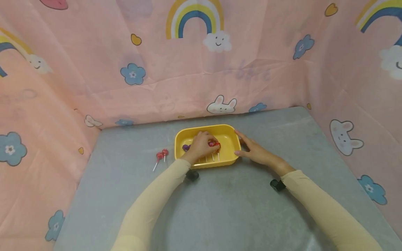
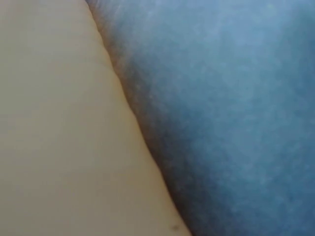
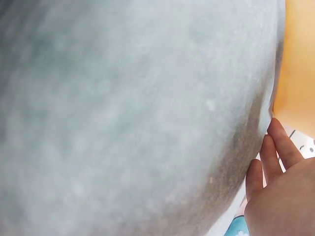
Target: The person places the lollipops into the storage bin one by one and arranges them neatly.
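A yellow rectangular tub [image 1: 230,139] with rounded corners stands toward the back of the grey table. My left hand [image 1: 202,144] reaches into it with curled fingers and pinches a red-wrapped lollipop [image 1: 217,144]. White sticks of other lollipops show beneath this hand, which partly hides them. A purple-wrapped lollipop [image 1: 186,147] lies at the tub's left side. My right hand [image 1: 255,151] touches the tub's right end, thumb near the front corner and fingers fairly straight along the outer wall. In the right wrist view, fingertips [image 3: 276,129] meet the yellow wall.
Two red lollipops [image 1: 159,156] lie on the grey table [image 1: 226,209] left of the tub. Pink printed cloth [image 1: 188,80] walls the back and both sides. The left wrist view shows only a cream sleeve [image 2: 64,123] and table surface.
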Tool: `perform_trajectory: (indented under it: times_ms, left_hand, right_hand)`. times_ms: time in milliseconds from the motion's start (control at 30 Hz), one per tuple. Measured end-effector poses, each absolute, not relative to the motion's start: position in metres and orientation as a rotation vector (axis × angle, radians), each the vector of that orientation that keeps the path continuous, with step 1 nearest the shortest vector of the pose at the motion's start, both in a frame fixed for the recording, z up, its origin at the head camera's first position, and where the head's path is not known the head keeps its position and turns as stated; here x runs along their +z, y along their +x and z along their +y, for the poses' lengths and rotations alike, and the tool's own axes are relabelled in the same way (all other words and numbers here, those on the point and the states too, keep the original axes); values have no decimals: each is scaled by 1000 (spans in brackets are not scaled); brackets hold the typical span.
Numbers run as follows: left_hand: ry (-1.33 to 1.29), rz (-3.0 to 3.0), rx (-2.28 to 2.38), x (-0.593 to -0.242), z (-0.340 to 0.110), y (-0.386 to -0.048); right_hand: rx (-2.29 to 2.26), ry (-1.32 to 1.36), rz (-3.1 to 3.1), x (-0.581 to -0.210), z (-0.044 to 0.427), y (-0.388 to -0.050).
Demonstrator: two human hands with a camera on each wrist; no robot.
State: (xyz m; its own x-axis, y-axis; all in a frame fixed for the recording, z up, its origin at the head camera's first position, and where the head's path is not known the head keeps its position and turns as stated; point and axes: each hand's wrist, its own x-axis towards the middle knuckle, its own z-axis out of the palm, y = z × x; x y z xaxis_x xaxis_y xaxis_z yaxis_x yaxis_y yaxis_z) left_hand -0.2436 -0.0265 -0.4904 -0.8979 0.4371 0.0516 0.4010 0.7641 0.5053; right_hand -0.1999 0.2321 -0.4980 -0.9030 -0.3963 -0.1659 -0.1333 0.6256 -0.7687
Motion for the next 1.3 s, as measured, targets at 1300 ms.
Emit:
perform_trajectory:
  times_ms: [1300]
  left_hand:
    - [693, 2899, 791, -491, -29, -244]
  right_hand:
    - [-1136, -405, 2541, -498, 230, -200]
